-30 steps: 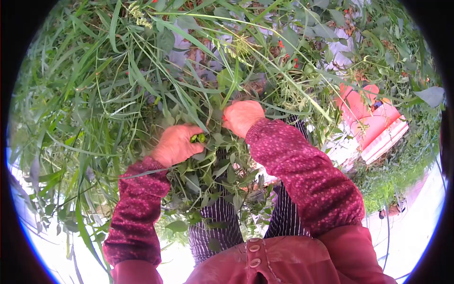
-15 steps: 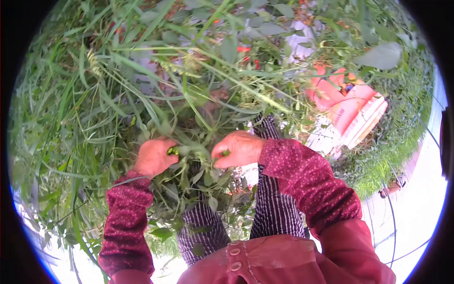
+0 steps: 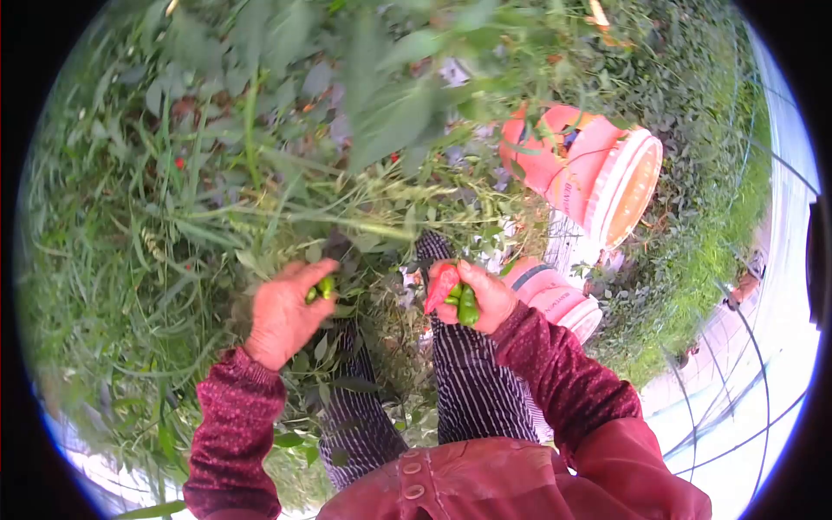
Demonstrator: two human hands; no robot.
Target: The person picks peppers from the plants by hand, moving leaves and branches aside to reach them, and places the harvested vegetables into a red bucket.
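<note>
My left hand (image 3: pixel 290 314) is closed around small green peppers (image 3: pixel 321 289), which show between thumb and fingers beside the leafy plants. Opposite it, my right hand (image 3: pixel 490 298) grips a red pepper (image 3: pixel 442 287) together with shiny green peppers (image 3: pixel 468 307). The red one points down and left from the fingers. Leaves and stems lie around both hands, above my striped trousers. Part of what each palm holds is hidden by the fingers.
Tall grass and pepper plants (image 3: pixel 381 121) fill the front and left. A pink bucket (image 3: pixel 579 165) leans over at the right, and a second pink bucket (image 3: pixel 550 299) is just behind my right hand. A wire mesh (image 3: pixel 737 334) stands at the far right.
My right hand has moved right and turned, so the red and green peppers in it now show. The view has shifted, bringing the second bucket into sight. My left hand still holds green peppers.
</note>
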